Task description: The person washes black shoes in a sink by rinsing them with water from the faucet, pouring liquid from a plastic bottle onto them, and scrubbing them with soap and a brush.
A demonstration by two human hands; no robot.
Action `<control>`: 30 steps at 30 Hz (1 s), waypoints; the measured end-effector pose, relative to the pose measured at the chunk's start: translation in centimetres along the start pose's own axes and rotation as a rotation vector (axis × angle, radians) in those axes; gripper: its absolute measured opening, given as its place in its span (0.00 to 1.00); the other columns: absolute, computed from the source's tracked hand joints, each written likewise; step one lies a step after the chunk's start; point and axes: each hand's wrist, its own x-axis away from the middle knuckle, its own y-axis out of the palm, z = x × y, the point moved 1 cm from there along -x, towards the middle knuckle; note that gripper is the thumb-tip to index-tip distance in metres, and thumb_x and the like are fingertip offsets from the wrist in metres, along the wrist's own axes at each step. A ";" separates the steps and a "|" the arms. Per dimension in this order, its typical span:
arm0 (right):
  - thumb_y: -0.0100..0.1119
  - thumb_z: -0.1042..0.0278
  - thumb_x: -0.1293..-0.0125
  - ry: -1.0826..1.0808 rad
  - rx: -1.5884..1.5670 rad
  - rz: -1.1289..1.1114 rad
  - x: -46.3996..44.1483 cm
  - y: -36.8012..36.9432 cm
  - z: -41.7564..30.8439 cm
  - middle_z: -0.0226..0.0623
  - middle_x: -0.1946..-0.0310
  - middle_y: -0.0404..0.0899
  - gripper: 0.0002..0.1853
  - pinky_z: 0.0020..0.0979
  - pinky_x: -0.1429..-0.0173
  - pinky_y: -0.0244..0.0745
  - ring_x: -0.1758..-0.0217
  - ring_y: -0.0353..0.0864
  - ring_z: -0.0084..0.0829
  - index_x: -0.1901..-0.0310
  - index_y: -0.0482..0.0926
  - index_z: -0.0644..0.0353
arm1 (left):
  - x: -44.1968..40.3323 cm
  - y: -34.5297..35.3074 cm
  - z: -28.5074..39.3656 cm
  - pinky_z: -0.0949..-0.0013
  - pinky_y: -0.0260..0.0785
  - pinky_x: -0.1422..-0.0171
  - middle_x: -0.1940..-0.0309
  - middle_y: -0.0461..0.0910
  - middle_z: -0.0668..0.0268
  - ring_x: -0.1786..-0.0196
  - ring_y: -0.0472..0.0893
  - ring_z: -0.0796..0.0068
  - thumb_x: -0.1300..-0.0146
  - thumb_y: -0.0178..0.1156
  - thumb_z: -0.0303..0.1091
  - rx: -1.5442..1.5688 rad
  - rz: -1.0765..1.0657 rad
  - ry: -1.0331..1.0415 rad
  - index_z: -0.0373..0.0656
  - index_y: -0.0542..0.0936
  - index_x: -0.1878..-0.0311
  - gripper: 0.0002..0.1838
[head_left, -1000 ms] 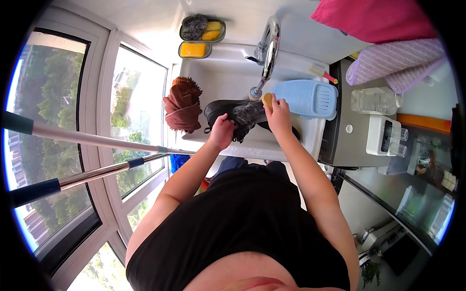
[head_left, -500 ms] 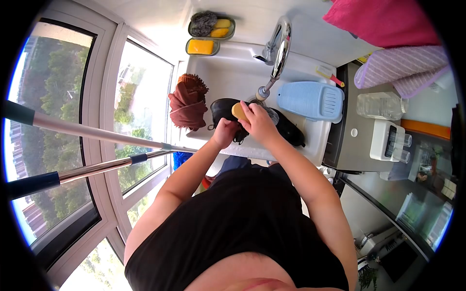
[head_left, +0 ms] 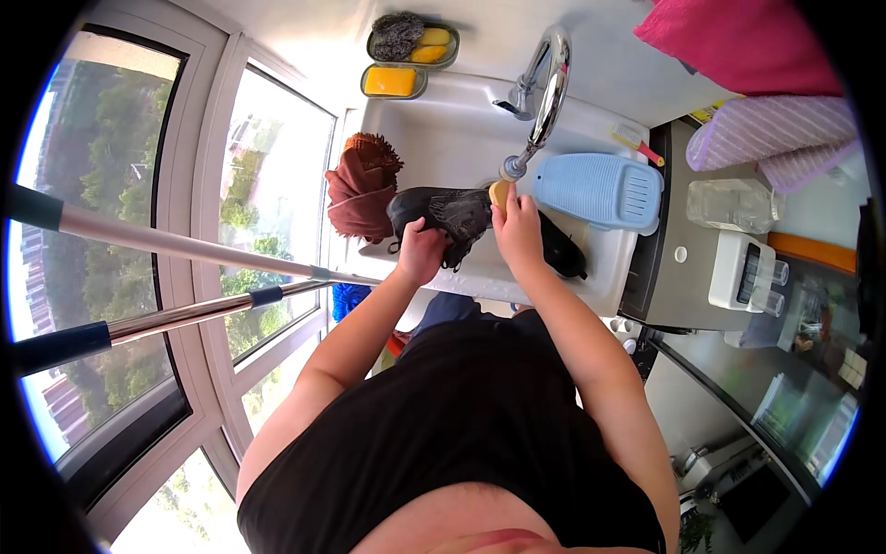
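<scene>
A black lace-up shoe (head_left: 441, 209) lies sideways over the white sink (head_left: 443, 138), wet-looking along its middle. My left hand (head_left: 421, 253) grips its near side, fingers curled over the edge close to the laces. At the shoe's right end, my right hand (head_left: 519, 233) is closed around a brush with a light wooden back (head_left: 498, 193); its bristles are mostly hidden. A second black shoe (head_left: 561, 249) rests in the sink, just right of my right hand and partly behind it.
A chrome faucet (head_left: 554, 83) arches over the sink. A blue washboard (head_left: 598, 192) stands at the right, and brown cloths (head_left: 362, 189) hang on the left rim. Sponge trays (head_left: 394, 82) sit behind. Two mop poles (head_left: 194, 242) cross at the left.
My right hand has moved the brush rightward, from the shoe's middle to its right end, uncovering the laced part. My left hand has shifted slightly left on the shoe. The view has shifted slightly.
</scene>
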 end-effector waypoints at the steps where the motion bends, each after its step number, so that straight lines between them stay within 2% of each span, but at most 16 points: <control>1: 0.64 0.59 0.31 0.000 0.000 0.000 0.0 -0.2 -1.4 0.49 0.60 0.74 0.31 0.46 0.51 0.75 0.55 0.77 0.49 0.32 0.71 0.68 | -0.2 0.8 0.1 0.57 0.60 0.31 0.52 0.81 0.58 0.43 0.74 0.57 0.25 0.39 0.65 0.000 0.000 0.000 0.37 0.81 0.55 0.36; 3: 0.64 0.58 0.32 -0.291 -0.060 -0.027 0.3 -0.2 -4.1 0.47 0.59 0.73 0.32 0.46 0.50 0.75 0.55 0.77 0.47 0.32 0.70 0.69 | -0.6 1.7 -0.3 0.60 0.62 0.41 0.64 0.78 0.59 0.53 0.73 0.58 0.25 0.35 0.70 -0.028 0.199 -0.022 0.40 0.77 0.72 0.41; 6: 0.65 0.57 0.32 -0.168 0.043 -0.009 -0.4 -1.0 -1.6 0.45 0.59 0.73 0.33 0.44 0.48 0.74 0.54 0.76 0.46 0.31 0.70 0.67 | -0.2 1.5 0.5 0.60 0.62 0.42 0.65 0.78 0.60 0.53 0.73 0.59 0.24 0.36 0.69 0.117 0.231 0.016 0.42 0.76 0.74 0.40; 7: 0.65 0.58 0.32 -0.196 0.063 0.022 -0.5 -1.0 -1.4 0.45 0.59 0.73 0.32 0.45 0.49 0.75 0.55 0.77 0.47 0.32 0.71 0.66 | -0.1 1.4 0.6 0.60 0.62 0.42 0.65 0.78 0.60 0.53 0.73 0.59 0.24 0.36 0.69 0.117 0.230 0.016 0.42 0.76 0.74 0.40; 10: 0.65 0.59 0.32 0.030 0.141 0.127 0.3 -0.8 3.9 0.46 0.59 0.73 0.31 0.45 0.50 0.75 0.56 0.76 0.48 0.32 0.70 0.66 | 0.4 1.2 1.2 0.57 0.58 0.25 0.46 0.80 0.57 0.40 0.75 0.56 0.24 0.35 0.68 0.232 0.103 0.039 0.33 0.78 0.43 0.42; 11: 0.65 0.59 0.32 0.034 0.139 0.119 0.6 -0.8 3.6 0.46 0.59 0.73 0.31 0.45 0.50 0.75 0.56 0.76 0.48 0.32 0.70 0.66 | 1.1 6.3 2.2 0.58 0.60 0.27 0.55 0.78 0.62 0.44 0.75 0.59 0.25 0.37 0.69 0.152 0.318 0.019 0.36 0.78 0.48 0.40; 14: 0.65 0.60 0.32 0.055 0.065 0.083 0.7 -0.9 0.4 0.47 0.56 0.73 0.32 0.44 0.47 0.74 0.53 0.76 0.48 0.30 0.70 0.65 | 0.3 3.0 0.8 0.57 0.62 0.28 0.51 0.80 0.61 0.42 0.75 0.58 0.24 0.37 0.69 0.230 0.212 -0.022 0.34 0.77 0.47 0.40; 17: 0.66 0.59 0.33 -0.245 0.022 0.056 0.7 -0.8 -3.7 0.46 0.57 0.73 0.33 0.42 0.48 0.74 0.54 0.76 0.47 0.30 0.69 0.65 | 0.2 2.5 0.4 0.57 0.64 0.29 0.48 0.80 0.60 0.41 0.76 0.59 0.24 0.37 0.69 0.244 0.184 -0.025 0.34 0.77 0.47 0.41; 20: 0.66 0.60 0.33 -0.149 0.045 -0.011 0.5 -1.3 -0.1 0.46 0.57 0.73 0.33 0.42 0.48 0.74 0.54 0.76 0.47 0.30 0.69 0.65 | 1.2 2.9 1.5 0.56 0.63 0.27 0.44 0.79 0.58 0.40 0.75 0.57 0.24 0.37 0.68 0.233 0.215 0.014 0.33 0.78 0.49 0.41; 21: 0.66 0.60 0.32 -0.082 0.086 0.025 0.7 -1.6 1.6 0.45 0.57 0.73 0.33 0.43 0.48 0.74 0.55 0.76 0.47 0.29 0.69 0.65 | 1.6 6.5 2.6 0.56 0.60 0.25 0.44 0.78 0.57 0.39 0.75 0.57 0.24 0.37 0.68 0.212 0.323 0.046 0.32 0.78 0.49 0.41; 22: 0.66 0.60 0.32 -0.081 0.086 0.028 0.8 -1.4 2.7 0.45 0.57 0.73 0.33 0.43 0.48 0.74 0.55 0.76 0.47 0.29 0.69 0.65 | 1.4 6.2 2.7 0.56 0.60 0.25 0.44 0.78 0.57 0.39 0.75 0.57 0.24 0.37 0.68 0.210 0.321 0.045 0.32 0.78 0.49 0.41; 24: 0.65 0.62 0.32 0.050 0.057 0.080 1.2 -1.9 3.5 0.45 0.58 0.73 0.32 0.43 0.49 0.74 0.55 0.76 0.47 0.30 0.70 0.66 | 1.1 4.4 2.4 0.55 0.57 0.23 0.44 0.77 0.57 0.39 0.74 0.56 0.23 0.37 0.67 0.165 0.243 0.039 0.32 0.77 0.50 0.40; 26: 0.65 0.62 0.32 0.029 0.011 0.069 1.1 -1.5 1.1 0.45 0.58 0.72 0.31 0.43 0.49 0.73 0.56 0.75 0.47 0.30 0.71 0.67 | 0.0 1.0 1.3 0.55 0.55 0.22 0.46 0.78 0.57 0.38 0.73 0.56 0.23 0.36 0.66 0.211 0.185 0.002 0.32 0.77 0.51 0.39; 28: 0.66 0.60 0.33 -0.197 -0.168 0.033 0.9 -1.0 -2.3 0.43 0.61 0.72 0.32 0.42 0.51 0.74 0.57 0.75 0.45 0.31 0.71 0.67 | -1.0 -2.9 -0.3 0.57 0.54 0.22 0.47 0.79 0.56 0.38 0.73 0.55 0.23 0.37 0.66 -0.053 -0.257 0.016 0.34 0.77 0.52 0.38; 29: 0.66 0.60 0.33 -0.201 -0.171 0.032 0.5 -1.5 -3.4 0.43 0.61 0.72 0.32 0.42 0.51 0.74 0.57 0.75 0.45 0.31 0.71 0.67 | -0.4 1.1 0.7 0.58 0.53 0.22 0.50 0.79 0.57 0.39 0.74 0.58 0.23 0.38 0.66 -0.045 -0.169 -0.063 0.35 0.77 0.49 0.37; 30: 0.66 0.60 0.33 -0.281 -0.219 -0.027 0.2 -2.1 -4.4 0.43 0.61 0.72 0.32 0.42 0.52 0.74 0.58 0.75 0.44 0.32 0.72 0.67 | 0.3 6.2 1.0 0.60 0.58 0.26 0.48 0.80 0.58 0.41 0.76 0.61 0.26 0.45 0.60 -0.123 0.244 -0.051 0.34 0.76 0.43 0.33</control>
